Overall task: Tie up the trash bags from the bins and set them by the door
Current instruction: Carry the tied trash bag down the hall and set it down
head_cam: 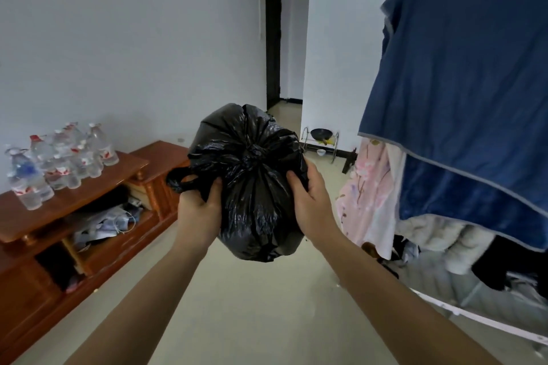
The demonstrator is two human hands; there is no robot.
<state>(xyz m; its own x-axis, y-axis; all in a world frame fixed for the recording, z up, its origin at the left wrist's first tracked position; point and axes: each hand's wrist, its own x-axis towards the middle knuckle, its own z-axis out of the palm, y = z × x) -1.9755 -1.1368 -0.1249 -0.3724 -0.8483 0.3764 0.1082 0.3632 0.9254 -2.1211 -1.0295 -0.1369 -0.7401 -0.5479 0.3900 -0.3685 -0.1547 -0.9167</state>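
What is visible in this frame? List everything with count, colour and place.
trash bag: one, black, knotted on top, held up mid-frame
water bottles: overlapping cluster, clear, on the cabinet top
cabinet: one, reddish-brown wood, along left wall
blanket: one, dark blue, hanging at right
floral cloth: one, pink, below the blanket
wire rack: one, metal, by far wall
pan: one, dark, on the rack
bowl: one, white, under the rack
left hand: grips the bag's left side
right hand: grips the bag's right side
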